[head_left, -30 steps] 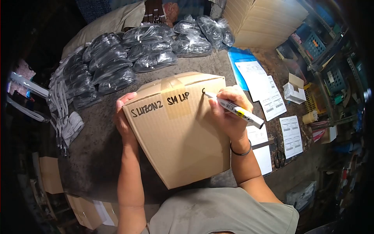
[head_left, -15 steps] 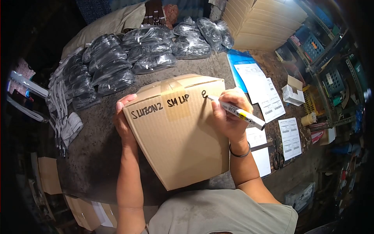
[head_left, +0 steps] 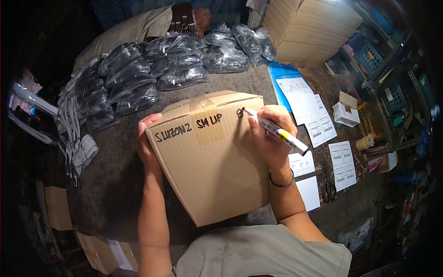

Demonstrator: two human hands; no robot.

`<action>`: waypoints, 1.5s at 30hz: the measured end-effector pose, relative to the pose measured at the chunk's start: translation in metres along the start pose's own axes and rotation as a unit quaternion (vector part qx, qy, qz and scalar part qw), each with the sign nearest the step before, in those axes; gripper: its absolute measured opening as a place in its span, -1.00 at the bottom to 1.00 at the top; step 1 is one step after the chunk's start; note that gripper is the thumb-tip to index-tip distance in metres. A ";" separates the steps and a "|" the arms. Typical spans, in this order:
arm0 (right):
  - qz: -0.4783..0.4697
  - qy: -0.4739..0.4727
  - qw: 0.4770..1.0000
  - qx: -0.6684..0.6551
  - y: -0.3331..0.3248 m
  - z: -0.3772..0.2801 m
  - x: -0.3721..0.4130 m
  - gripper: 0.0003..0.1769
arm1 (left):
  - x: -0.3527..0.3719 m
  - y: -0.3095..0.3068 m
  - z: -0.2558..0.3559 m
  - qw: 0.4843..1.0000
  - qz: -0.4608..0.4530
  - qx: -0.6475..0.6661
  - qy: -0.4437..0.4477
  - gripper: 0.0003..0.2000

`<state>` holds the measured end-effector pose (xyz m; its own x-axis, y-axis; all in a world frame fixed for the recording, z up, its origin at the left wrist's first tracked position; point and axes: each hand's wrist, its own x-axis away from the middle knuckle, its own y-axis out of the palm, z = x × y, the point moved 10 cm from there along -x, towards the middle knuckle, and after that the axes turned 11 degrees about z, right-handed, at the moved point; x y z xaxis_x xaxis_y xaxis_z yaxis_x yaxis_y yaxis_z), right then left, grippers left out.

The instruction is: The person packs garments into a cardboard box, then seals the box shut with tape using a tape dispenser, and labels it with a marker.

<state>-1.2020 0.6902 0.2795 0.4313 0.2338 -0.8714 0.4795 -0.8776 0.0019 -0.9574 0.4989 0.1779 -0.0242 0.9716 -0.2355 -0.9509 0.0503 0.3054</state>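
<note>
A cardboard box [head_left: 212,171] stands tilted in front of me, with black handwriting along its upper edge and tape over its top. My left hand [head_left: 150,138] is wrapped round the box's upper left corner and side. In my right hand [head_left: 274,134] is a white marker [head_left: 286,135] with a yellow patch, its tip on the box near the upper right corner. A black mark like an 8, with a further stroke beside it, shows at the tip. My right fingertips partly hide the box's right edge.
Plastic-wrapped dark bundles [head_left: 131,76] lie at the back left, beside white straps [head_left: 69,134]. Printed papers [head_left: 342,164], a blue folder [head_left: 279,81], black scissors [head_left: 329,191] and a small white box [head_left: 346,111] are on the right. Large cardboard sheets [head_left: 309,32] stand behind.
The open curved mark has become a closed 8-like figure with another stroke beside it. My right hand and the marker have shifted slightly left. My left hand keeps its hold.
</note>
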 end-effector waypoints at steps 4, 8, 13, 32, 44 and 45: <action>-0.024 0.002 1.000 -0.002 0.001 -0.001 0.001 -0.75 | 0.000 0.000 -0.003 1.000 -0.010 0.009 -0.012 -0.45; -0.002 0.034 0.999 -0.023 -0.002 0.008 0.003 -0.74 | -0.002 -0.002 -0.005 1.000 -0.006 0.013 -0.014 -0.46; 0.035 0.004 0.999 0.016 -0.003 0.002 -0.005 -0.71 | -0.001 0.001 -0.005 0.999 -0.005 0.021 -0.026 -0.47; 0.032 0.030 0.999 0.013 -0.006 0.009 0.000 -0.74 | -0.003 0.000 -0.001 1.000 -0.005 -0.002 0.008 -0.48; 0.070 0.105 0.989 -0.073 -0.020 0.030 0.008 -0.80 | -0.006 -0.007 -0.014 0.999 0.018 -0.009 -0.039 -0.48; 0.117 0.138 0.976 -0.120 -0.027 0.043 0.014 -0.80 | -0.005 -0.007 -0.013 0.999 0.022 -0.010 -0.038 -0.48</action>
<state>-1.2420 0.6989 0.2459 0.7239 0.1715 -0.6683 0.4942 -0.8048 0.3288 -0.9548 0.4910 0.1654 -0.0430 0.9876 -0.1513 -0.9555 0.0035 0.2948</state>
